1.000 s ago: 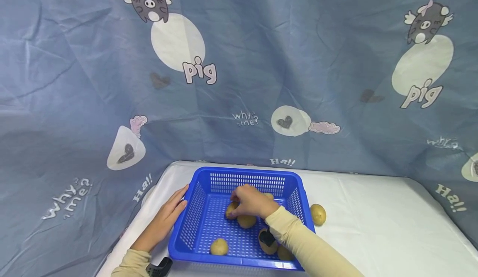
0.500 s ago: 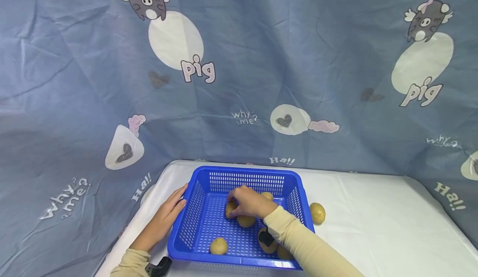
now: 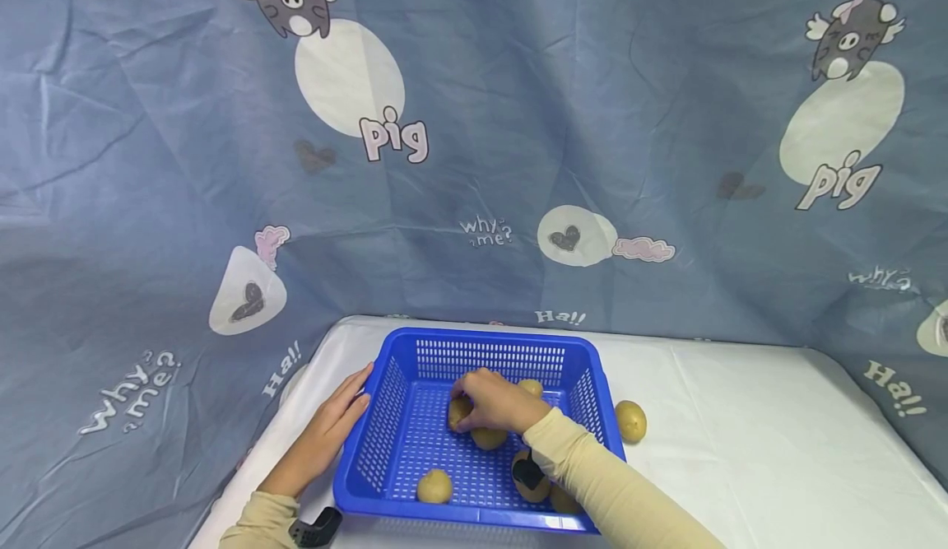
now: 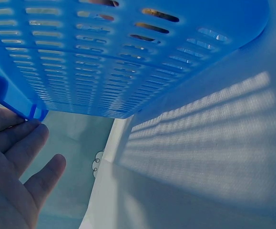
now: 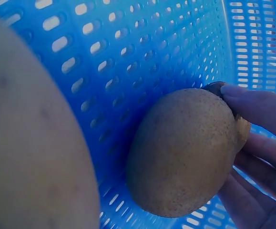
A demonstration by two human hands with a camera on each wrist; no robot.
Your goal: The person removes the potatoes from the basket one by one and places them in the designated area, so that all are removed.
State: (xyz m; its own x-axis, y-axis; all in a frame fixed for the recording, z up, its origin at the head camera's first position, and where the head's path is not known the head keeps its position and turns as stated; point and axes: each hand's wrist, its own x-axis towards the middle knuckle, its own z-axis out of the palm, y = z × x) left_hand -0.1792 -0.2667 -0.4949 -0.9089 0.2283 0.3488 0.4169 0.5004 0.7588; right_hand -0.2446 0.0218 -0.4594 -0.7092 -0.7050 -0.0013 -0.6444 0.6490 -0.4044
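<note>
The right hand (image 3: 498, 401) has its grip pinching a potato (image 5: 185, 152) mid-basket (image 3: 385, 417). The left hand (image 3: 333, 430), fingers straight, braces the nine o'clock wall. Fingertip hold looks shallow; the potato could roll free among the others.

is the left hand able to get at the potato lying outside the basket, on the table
Probably not easily: the left hand rests at the basket's left wall, while that potato lies beyond the right wall, with the basket and right arm between.
</note>
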